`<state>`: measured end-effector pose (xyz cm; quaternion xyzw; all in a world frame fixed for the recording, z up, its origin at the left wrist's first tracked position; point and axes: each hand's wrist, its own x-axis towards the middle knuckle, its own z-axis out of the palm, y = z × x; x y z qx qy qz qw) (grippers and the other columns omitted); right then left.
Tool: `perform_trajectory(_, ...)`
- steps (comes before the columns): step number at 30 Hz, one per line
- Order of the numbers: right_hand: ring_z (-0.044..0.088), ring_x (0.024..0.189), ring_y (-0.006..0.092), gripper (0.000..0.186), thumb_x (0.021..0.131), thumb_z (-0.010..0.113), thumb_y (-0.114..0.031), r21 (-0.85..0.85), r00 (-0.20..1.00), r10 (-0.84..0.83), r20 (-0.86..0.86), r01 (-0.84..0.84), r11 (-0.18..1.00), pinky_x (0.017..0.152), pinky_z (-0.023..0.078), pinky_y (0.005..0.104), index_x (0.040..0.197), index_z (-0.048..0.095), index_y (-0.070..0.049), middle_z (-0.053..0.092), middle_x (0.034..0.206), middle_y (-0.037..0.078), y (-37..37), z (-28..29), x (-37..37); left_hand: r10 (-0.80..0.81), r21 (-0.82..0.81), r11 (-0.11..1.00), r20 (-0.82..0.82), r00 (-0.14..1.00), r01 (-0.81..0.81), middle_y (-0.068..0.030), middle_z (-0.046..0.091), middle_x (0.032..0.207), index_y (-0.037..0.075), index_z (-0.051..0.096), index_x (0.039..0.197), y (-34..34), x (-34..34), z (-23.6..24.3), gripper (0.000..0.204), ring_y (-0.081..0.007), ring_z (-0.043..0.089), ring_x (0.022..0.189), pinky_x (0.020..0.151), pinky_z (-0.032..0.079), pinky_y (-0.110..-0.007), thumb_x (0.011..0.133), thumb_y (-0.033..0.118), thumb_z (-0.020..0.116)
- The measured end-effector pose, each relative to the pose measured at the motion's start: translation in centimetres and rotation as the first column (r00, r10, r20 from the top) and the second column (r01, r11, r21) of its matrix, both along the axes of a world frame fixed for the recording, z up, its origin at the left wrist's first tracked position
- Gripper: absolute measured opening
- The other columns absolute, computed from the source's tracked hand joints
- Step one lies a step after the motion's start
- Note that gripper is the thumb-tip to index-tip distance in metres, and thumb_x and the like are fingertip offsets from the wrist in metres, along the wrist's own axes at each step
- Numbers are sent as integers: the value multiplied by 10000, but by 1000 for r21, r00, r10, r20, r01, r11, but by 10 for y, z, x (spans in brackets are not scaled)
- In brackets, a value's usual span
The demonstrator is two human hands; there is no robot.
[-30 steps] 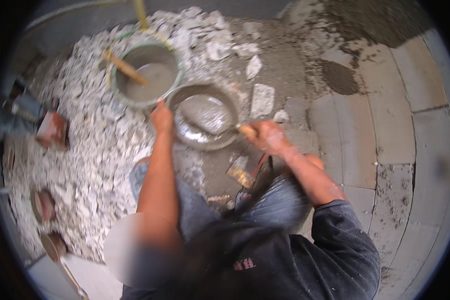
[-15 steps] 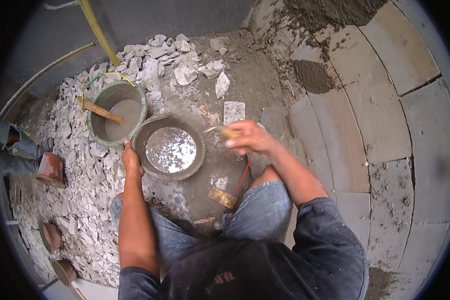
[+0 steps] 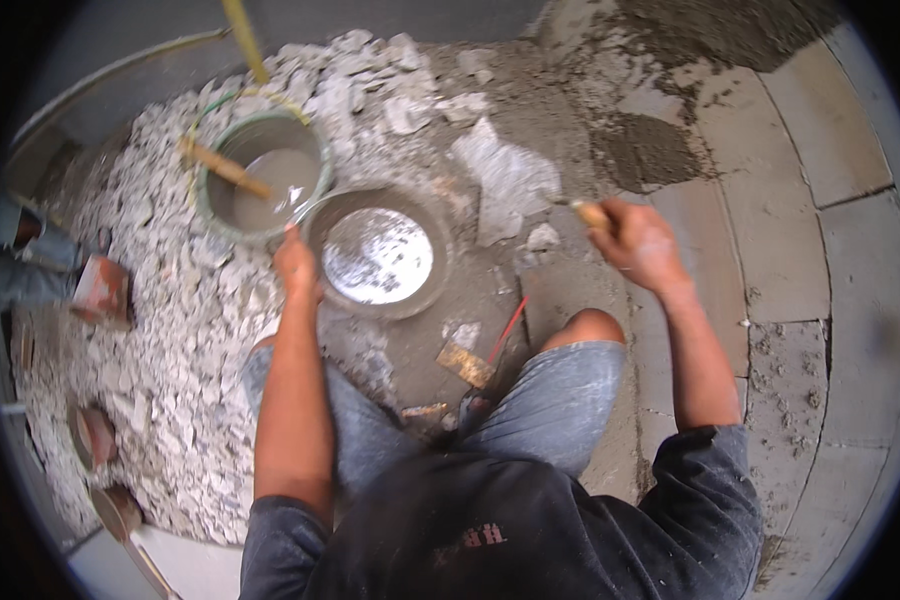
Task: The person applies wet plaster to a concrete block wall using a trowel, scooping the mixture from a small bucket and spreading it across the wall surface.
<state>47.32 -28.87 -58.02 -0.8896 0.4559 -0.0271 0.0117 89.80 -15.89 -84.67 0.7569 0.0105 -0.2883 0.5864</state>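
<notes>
My left hand (image 3: pixel 296 265) is closed on the rim of a round tub (image 3: pixel 435 262) of watery grey liquid that reflects the sky. Touching the tub stands a green-rimmed bucket (image 3: pixel 206 205) of grey slurry, a wooden handle (image 3: pixel 228 168) leaning out of it. To the tub's right, my right hand (image 3: pixel 642 243) is closed around the wooden handle of a trowel (image 3: pixel 592 212); its blade is blurred. Between tub and trowel, a pale ragged shape (image 3: pixel 507 180) covers the ground; I cannot tell whether it is splashed liquid or a slab.
Broken white stones (image 3: pixel 195 340) cover the ground at left. Large grey blocks (image 3: pixel 765 210) form a surface at right, with wet mortar (image 3: pixel 645 150) beside it. A rusty flat piece (image 3: pixel 465 365) and a red rod (image 3: pixel 508 330) lie before my knees. A person's leg (image 3: pixel 35 265) shows far left.
My right hand has swung the trowel away from the tub to the right. The pale ragged shape has appeared. My left hand still grips the rim; the whole view has shifted.
</notes>
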Motion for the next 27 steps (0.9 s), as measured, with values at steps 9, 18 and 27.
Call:
perform_trajectory(9, 735, 853, 368, 249, 958, 598, -285, 273, 931, 297, -214, -235, 933, 749, 572, 492, 972, 736, -78, 741, 916, 206, 53, -135, 139, -89, 37, 996, 143, 986, 84, -335, 702, 996, -113, 717, 962, 1, -26, 38, 594, -484, 658, 952, 874, 460, -528, 1052, 411, 452)
perform_trajectory(18, 700, 905, 420, 312, 879, 736, -274, 516, 992, -2, 127, -64, 854, 838, 537, 496, 1105, 737, -60, 733, 928, 213, 89, -132, 110, -52, -56, 997, 52, 997, 55, -324, 705, 1070, -118, 706, 1044, 5, -10, 25, 584, -469, 659, 1017, 931, 462, -504, 1053, 406, 447)
perform_trajectory(27, 699, 937, 412, 344, 868, 754, -282, 471, 975, 6, 220, -112, 875, 823, 532, 493, 1095, 697, -29, 723, 962, 223, 63, -70, 110, -201, 11, 980, 19, 979, 201, -210, 713, 1168, -94, 654, 1258, -10, -4, -24, 684, -319, 625, 1023, 923, 477, -484, 1030, 536, 516)
